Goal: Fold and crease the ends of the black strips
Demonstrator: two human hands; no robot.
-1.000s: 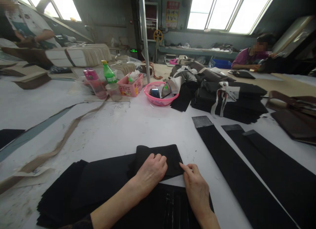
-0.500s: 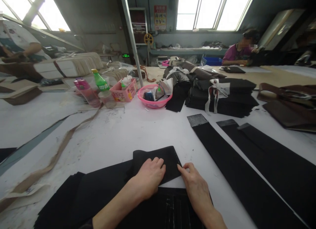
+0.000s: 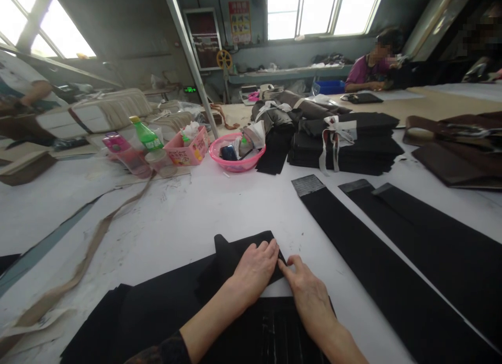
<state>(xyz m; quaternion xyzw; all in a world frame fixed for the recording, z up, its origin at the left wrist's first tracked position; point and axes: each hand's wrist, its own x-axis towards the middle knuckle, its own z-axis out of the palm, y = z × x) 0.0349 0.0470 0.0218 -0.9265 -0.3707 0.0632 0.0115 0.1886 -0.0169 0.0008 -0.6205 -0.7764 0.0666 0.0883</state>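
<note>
Fabric piece (image 3: 233, 249): black, folded, at the near middle of the desk (image 3: 204, 207); long axis runs left to right.
Left hand (image 3: 257, 264): flat on its right end, fingers together, pressing down.
Right hand (image 3: 308, 296): just right of it, fingers outstretched, tips touching the right corner; cannot tell whether they pinch it.

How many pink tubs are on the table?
2. A square pink tub stands just right of the green bottle. A round pink tub sits to the right of the square one. Others may be hidden behind other things.
</note>
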